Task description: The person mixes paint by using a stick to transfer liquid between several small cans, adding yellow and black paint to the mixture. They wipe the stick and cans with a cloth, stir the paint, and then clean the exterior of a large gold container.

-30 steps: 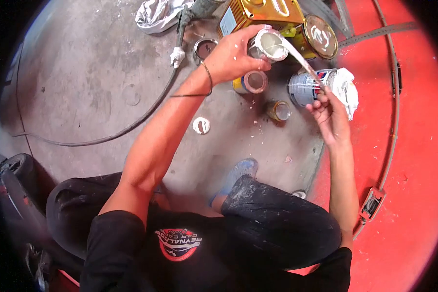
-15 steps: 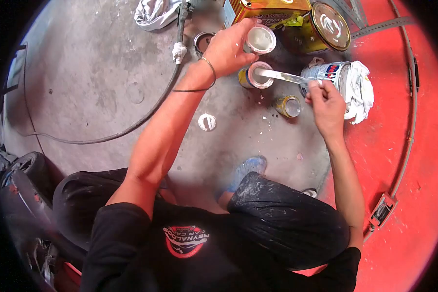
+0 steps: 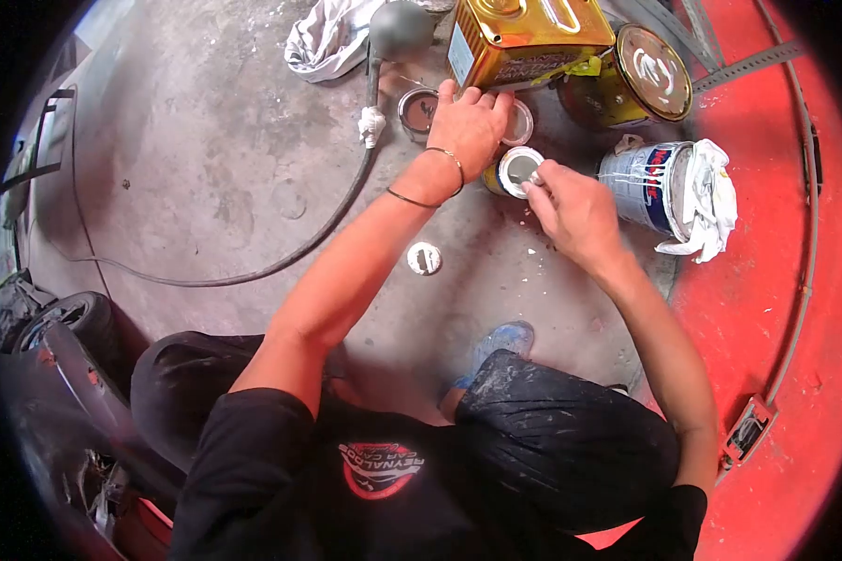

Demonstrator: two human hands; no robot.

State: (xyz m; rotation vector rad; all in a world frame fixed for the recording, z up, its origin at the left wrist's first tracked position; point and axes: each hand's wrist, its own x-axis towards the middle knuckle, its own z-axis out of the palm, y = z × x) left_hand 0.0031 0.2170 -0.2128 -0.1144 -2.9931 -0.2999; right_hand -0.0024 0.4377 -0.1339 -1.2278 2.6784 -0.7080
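My left hand (image 3: 471, 129) is closed at the side of a small paint can (image 3: 517, 122), covering much of it. Just in front stands a second small can (image 3: 521, 170) with a white-smeared rim and greyish contents. My right hand (image 3: 578, 213) pinches its fingers at that can's rim, on the flat stirring stick, which is now almost wholly hidden. Left of my left hand, a can with brown contents (image 3: 419, 112) stands on the floor. A round, white-smeared lid (image 3: 424, 258) lies nearer to me.
Behind the hands stand a rectangular golden tin (image 3: 538, 42) and a large round can (image 3: 653, 75). To the right, a paint tin (image 3: 641, 187) has a white cloth (image 3: 711, 201) on it. A dark hose (image 3: 332, 220) curves across the grey floor at left.
My left hand has lowered the small can toward the floor behind the other one. My right hand has moved left to the front can, and the stick has mostly gone from sight.
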